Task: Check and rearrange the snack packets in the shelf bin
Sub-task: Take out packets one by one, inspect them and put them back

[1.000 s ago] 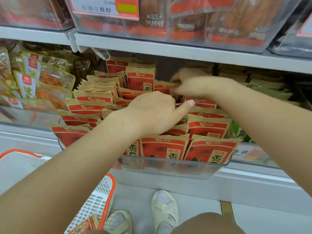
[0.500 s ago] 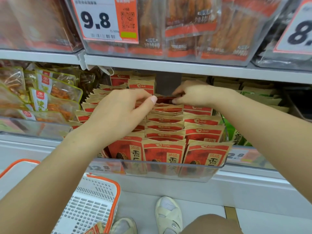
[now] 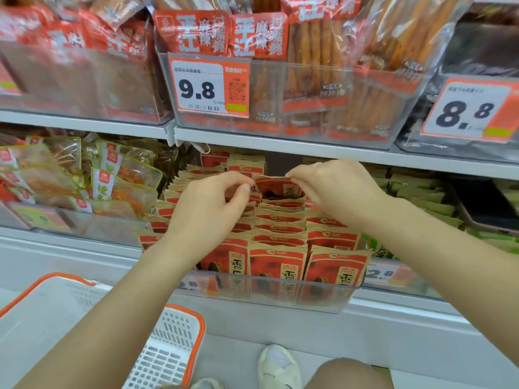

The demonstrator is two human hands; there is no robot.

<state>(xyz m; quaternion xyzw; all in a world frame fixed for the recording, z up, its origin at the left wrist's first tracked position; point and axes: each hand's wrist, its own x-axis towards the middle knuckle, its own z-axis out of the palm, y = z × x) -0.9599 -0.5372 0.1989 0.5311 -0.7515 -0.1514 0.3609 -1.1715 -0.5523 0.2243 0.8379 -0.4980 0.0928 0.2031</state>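
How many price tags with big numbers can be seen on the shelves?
4: the 9.8 tag upper middle, the 8.8 tag upper right, and two 2.8 tags on the lower bin fronts. More may be hidden.

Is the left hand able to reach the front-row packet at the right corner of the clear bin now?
Probably not directly: the left hand pinches one corner of the raised packet, the right hand the other. The front-right packet itself stands uncovered, so once the hand lets go, the way looks free.
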